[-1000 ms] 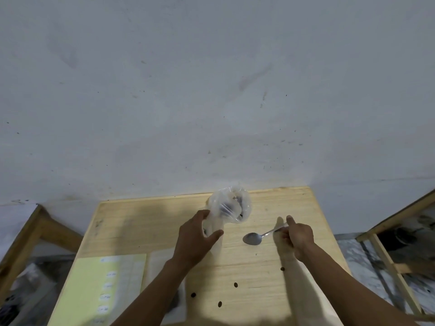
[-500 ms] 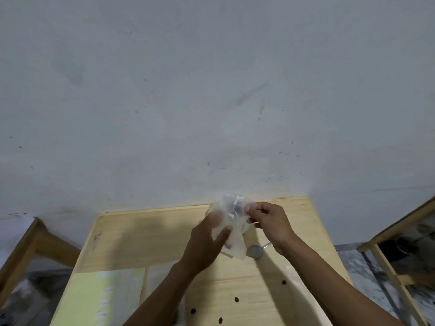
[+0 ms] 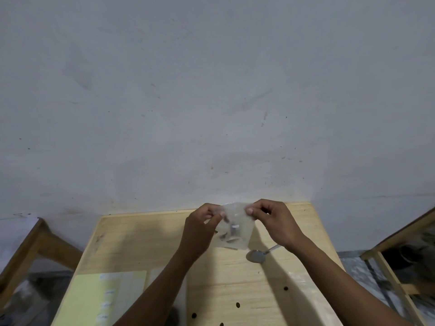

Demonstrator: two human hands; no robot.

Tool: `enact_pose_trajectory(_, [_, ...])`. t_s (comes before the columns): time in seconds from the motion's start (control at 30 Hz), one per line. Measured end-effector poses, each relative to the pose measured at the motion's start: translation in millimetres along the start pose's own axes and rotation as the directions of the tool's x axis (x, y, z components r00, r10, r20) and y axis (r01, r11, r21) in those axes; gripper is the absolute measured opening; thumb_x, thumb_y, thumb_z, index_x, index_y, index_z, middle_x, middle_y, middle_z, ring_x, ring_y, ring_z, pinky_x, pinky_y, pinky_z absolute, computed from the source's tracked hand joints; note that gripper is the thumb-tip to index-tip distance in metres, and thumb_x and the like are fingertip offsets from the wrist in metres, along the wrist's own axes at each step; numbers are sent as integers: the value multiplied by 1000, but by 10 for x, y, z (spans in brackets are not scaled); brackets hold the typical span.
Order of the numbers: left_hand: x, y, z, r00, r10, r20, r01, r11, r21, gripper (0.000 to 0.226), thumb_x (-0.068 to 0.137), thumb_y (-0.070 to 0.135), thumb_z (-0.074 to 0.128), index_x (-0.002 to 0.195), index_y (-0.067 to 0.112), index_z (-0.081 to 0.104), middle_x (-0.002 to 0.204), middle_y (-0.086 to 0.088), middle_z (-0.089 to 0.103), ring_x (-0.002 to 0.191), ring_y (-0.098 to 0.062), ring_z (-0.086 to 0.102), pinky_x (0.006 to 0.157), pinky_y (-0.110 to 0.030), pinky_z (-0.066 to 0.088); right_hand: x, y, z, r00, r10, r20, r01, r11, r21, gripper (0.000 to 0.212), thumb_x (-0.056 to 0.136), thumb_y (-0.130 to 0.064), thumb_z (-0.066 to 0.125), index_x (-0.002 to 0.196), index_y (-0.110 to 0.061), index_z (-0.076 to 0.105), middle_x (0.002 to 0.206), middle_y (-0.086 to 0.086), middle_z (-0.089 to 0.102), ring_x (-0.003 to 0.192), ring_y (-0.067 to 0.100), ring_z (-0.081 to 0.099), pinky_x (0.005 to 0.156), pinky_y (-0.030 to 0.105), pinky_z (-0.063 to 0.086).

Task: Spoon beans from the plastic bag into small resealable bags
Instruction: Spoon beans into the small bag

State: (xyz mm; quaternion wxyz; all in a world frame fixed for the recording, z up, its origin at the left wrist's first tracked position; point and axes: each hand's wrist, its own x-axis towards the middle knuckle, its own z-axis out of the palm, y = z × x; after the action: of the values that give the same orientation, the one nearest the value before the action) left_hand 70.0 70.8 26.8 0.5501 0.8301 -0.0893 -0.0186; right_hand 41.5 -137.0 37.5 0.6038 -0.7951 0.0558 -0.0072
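Fingers (image 3: 250,211) of both hands pinch the top edge of a small clear resealable bag (image 3: 236,228) above the wooden surface (image 3: 150,241); sealing looks underway, needing a firm press along the strip.

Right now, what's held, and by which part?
Both hands, left hand and right hand, pinch the small clear plastic resealable bag at its top corners.
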Motion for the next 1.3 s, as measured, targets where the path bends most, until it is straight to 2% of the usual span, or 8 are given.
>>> enact_pose_trajectory(0.13, [36, 15, -77, 989, 147, 26, -149, 974, 171, 18, 87, 16, 69, 73, 26, 73, 81, 19, 73, 81, -2, 67, 77, -17, 47, 32, -1, -99, 1000, -30, 3, 30, 996, -80, 7, 87, -19, 72, 83, -16, 77, 79, -6, 74, 77, 9, 65, 76, 23, 49])
enact_pose_trajectory(0.27, [157, 42, -177, 924, 374, 78, -375, 850, 371, 14, 87, 14, 68, 75, 22, 69, 80, 21, 70, 72, 5, 57, 79, -26, 44, 30, -64, -142, 997, -78, 26, 81, 984, -158, 11, 88, -19, 71, 78, -24, 73, 79, -16, 72, 79, 0, 63, 71, 10, 43])
enact_pose_trajectory(0.5, [287, 230, -334, 937, 305, 169, -345, 875, 339, 14, 92, 17, 63, 79, 24, 65, 75, 19, 65, 78, -3, 60, 69, -8, 38, 119, -270, -152, 984, -144, 105, 169, 940, -295, 4, 90, -27, 68, 88, -25, 67, 94, -13, 68, 86, 1, 59, 70, 10, 40])
enact_pose_trajectory(0.67, [230, 305, -252, 901, 370, 225, -430, 832, 352, 13, 91, 19, 63, 78, 19, 61, 75, 11, 64, 74, -8, 58, 68, -17, 42, 132, -404, 33, 953, -205, 224, 297, 780, -551, 12, 88, -36, 62, 98, -30, 63, 99, -16, 64, 95, 9, 57, 84, 32, 46])
enact_pose_trajectory(0.77, [131, 306, -204, 953, 260, 157, -285, 943, 170, 3, 91, 19, 65, 92, 18, 63, 85, 11, 66, 83, -7, 62, 74, -13, 46, 150, -421, 62, 970, -180, 163, 238, 836, -495, 2, 90, -31, 63, 89, -29, 62, 92, -13, 67, 88, 6, 60, 77, 28, 49])
enact_pose_trajectory(0.9, [52, 148, -174, 969, 23, 246, -40, 997, 61, 27, 86, 27, 72, 111, 26, 61, 104, 9, 69, 99, -5, 65, 85, -21, 54, 148, -450, 18, 988, -114, 102, 140, 940, -311, 16, 90, -21, 67, 77, -27, 61, 83, -13, 68, 76, -8, 59, 66, 9, 41])
enact_pose_trajectory(1.13, [53, 44, -163, 988, -19, 151, 8, 997, 72, 7, 90, 18, 67, 90, 22, 72, 84, 9, 74, 81, -4, 68, 77, -24, 55, 179, -504, -107, 997, -71, 28, 75, 980, -183, 10, 87, -18, 72, 80, -11, 69, 75, 4, 71, 67, 12, 66, 71, 31, 52])
enact_pose_trajectory(1.3, [83, 140, -167, 990, 24, 138, -19, 999, -34, 18, 89, 27, 69, 107, 23, 65, 94, 5, 71, 90, -10, 68, 83, -30, 57, 182, -544, -89, 994, -97, 48, 106, 956, -275, 7, 89, -24, 69, 82, -22, 69, 81, -9, 70, 74, -1, 63, 68, 18, 48])
